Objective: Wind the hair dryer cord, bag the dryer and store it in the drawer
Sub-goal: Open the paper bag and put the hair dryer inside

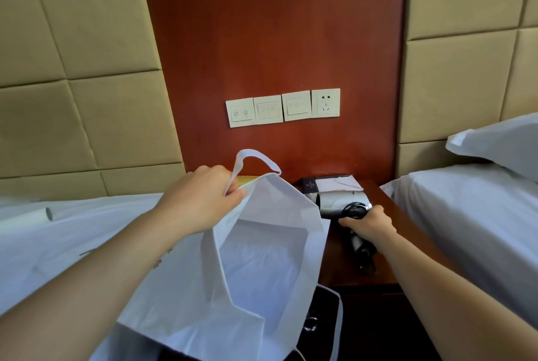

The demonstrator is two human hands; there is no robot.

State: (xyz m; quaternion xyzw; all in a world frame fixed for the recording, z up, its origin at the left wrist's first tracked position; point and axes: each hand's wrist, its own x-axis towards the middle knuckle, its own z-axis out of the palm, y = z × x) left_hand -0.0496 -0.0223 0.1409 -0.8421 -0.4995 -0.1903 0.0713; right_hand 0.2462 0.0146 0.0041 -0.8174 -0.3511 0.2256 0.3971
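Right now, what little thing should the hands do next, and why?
Probably lift the hair dryer off the nightstand and into the white bag. The right hand already grips the dryer's handle, and the left hand holds the bag's mouth open beside it.

Hotel rm; twin beds (465, 200), padded headboards (87, 69), nightstand (407, 229), switch panel (282, 107)

bag (262, 258): white cloth-like, matt
hair dryer (340, 200): silver plastic, slight shine
nightstand (407, 244): dark wood, glossy
wall panel (270, 40): red-brown wood, smooth
bed sheets (465, 209): white cloth, matt
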